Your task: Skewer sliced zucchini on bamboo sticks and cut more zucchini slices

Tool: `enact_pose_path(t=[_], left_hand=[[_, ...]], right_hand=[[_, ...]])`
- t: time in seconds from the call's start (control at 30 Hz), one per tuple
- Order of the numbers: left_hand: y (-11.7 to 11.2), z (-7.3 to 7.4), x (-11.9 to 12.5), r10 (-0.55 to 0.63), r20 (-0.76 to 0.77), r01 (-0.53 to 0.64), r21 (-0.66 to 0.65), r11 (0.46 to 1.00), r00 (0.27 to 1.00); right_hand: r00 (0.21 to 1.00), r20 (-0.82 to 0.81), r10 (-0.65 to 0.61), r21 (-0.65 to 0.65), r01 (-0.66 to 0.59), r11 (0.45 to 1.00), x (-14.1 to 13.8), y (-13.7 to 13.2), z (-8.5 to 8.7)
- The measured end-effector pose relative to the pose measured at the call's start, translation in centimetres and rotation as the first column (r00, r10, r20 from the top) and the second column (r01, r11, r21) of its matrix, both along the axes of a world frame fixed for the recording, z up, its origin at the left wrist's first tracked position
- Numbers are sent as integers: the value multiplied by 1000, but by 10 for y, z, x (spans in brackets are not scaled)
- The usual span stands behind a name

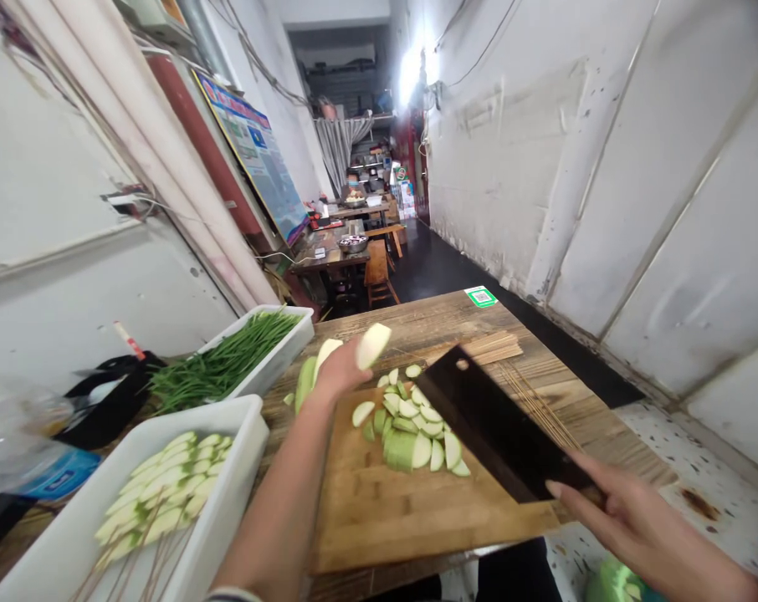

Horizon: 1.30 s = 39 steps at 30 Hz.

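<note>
My right hand (627, 506) is wrapped round the handle of a dark cleaver (501, 435), whose broad blade hangs tilted over the right side of the wooden cutting board (379, 527). Beyond the board's far left corner, my left hand (341, 372) grips a pale piece of zucchini (374, 345); its fingers are partly hidden. More long zucchini pieces (304, 383) lie just left of that hand. On the board is a heap of cut zucchini slices (413, 418), several of them half-round, with a chunk still stacked together at the near side.
At left, a white tray (257, 418) holds skewered zucchini slices (166, 489); behind it another white tray (304, 330) holds green chives (234, 355). Bamboo skewers (535, 405) lie on the table right of the board. A plastic bag (28, 443) is at far left. Tables and benches (377, 263) stand further back.
</note>
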<state>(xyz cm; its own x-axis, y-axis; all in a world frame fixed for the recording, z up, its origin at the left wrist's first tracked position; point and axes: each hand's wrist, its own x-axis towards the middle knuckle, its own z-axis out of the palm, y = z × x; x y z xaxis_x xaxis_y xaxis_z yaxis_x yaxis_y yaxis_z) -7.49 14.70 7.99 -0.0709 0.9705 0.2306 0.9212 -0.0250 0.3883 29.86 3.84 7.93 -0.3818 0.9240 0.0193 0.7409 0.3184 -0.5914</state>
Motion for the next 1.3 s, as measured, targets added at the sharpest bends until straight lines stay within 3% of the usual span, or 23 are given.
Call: enact_pose_path(t=[0.1,0.17,0.2,0.23,0.3,0.37,0.43,0.53,0.63,0.7,0.87,0.97,1.03,1.1,1.17,1.23,1.3], left_hand=[[-48,9,-3,116,54,-118,32,993,992],[-86,7,-3,216,382,-207,-66,976,898],[-105,3,-3,215,583,-157,-149,976,784],[-123,-1,-3,221,755,-80,-219,972,618],[-155,-10,-3,300,904,117,-349,930,305],[-177,-19,-2,411,907,279,-420,864,93],[-189,-26,-3,488,872,373,-440,817,-40],[-197,-31,-6,550,812,429,-433,793,-196],[-198,-35,-6,580,775,409,-457,790,-253],[-196,-38,-5,577,787,384,-474,792,-220],[-186,-51,-11,543,840,422,-482,768,-29],[-177,-58,-25,481,858,357,-512,781,178],[-172,-61,-33,405,821,231,-519,823,402],[-169,-61,-37,326,674,71,-489,869,663],[-168,-59,-35,243,432,-49,-413,909,868],[-166,-56,-28,165,200,-96,-316,944,966],[-163,-54,-18,42,51,-29,-231,972,998]], right_hand=[[969,109,222,-40,-219,975,-13,-5,0],[928,212,308,-35,-308,951,-25,-4,1],[904,260,338,-28,-343,939,-31,-3,2],[881,304,362,-19,-374,927,-37,0,4],[839,375,395,2,-427,904,-49,8,6],[803,428,414,19,-466,885,-59,18,8],[783,456,424,22,-486,874,-66,30,8],[782,471,408,26,-475,879,-71,46,6],[785,495,371,47,-451,891,-72,58,3],[783,514,351,57,-439,897,-72,62,2],[773,545,324,66,-425,903,-73,64,1],[770,556,312,74,-420,905,-74,65,0],[767,562,312,74,-421,904,-75,65,0],[762,566,316,70,-426,902,-76,64,1],[755,569,325,64,-435,898,-77,60,4],[747,570,342,50,-447,893,-78,54,8],[736,568,368,26,-463,886,-79,47,11]])
